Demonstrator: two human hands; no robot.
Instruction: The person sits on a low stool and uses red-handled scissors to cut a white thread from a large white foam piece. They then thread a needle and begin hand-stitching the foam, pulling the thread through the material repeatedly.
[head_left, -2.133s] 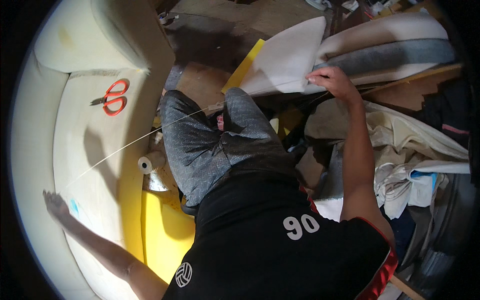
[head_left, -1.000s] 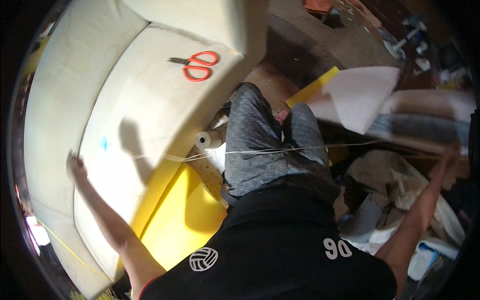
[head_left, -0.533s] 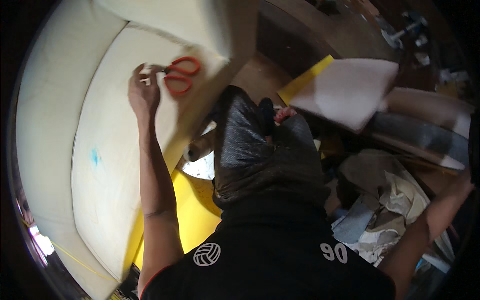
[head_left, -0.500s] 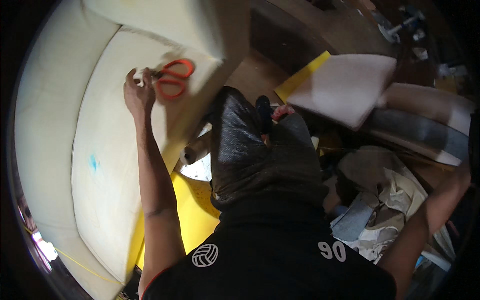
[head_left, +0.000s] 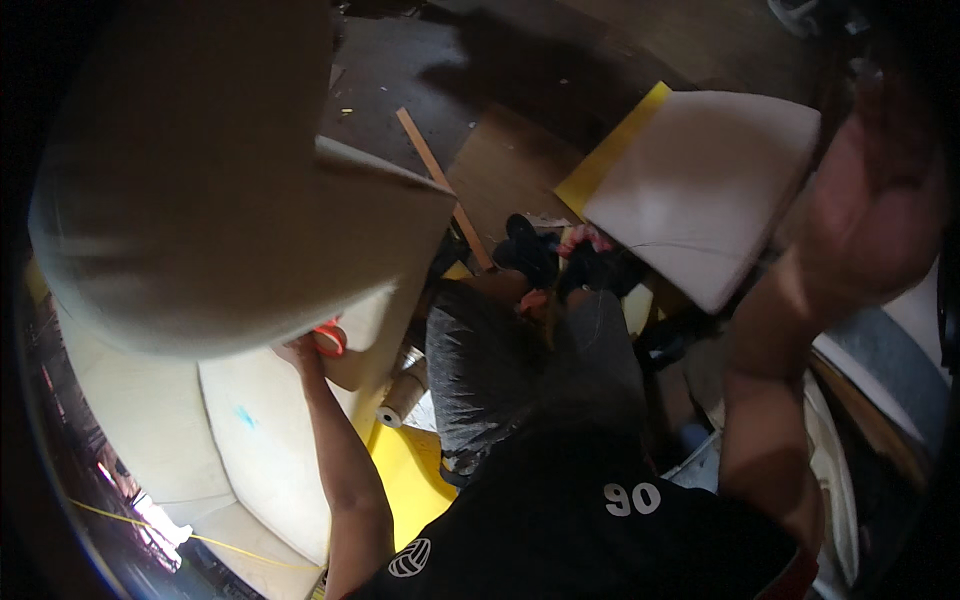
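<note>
My left hand (head_left: 296, 350) is down at the cream padded seat (head_left: 265, 440), mostly hidden behind a large rounded cushioned part (head_left: 200, 230). Right beside it show the orange handles of scissors (head_left: 331, 338); their blades are hidden. Whether my fingers hold the scissors does not show. My right hand (head_left: 885, 200) is raised at the far right, close to the camera, dark and blurred. Its fingers cannot be made out, and nothing shows clearly in it.
A pale cushion piece (head_left: 710, 190) with a yellow edge lies at the right. A roll (head_left: 403, 395) and yellow material (head_left: 405, 475) are between the seat and my legs. A thin wooden strip (head_left: 440, 180) lies ahead on the floor, and pale fabric (head_left: 830, 470) at the lower right.
The view has shifted, and the cushioned part now covers much of my left hand and the scissors. My right hand has come up into view from beyond the right edge.
</note>
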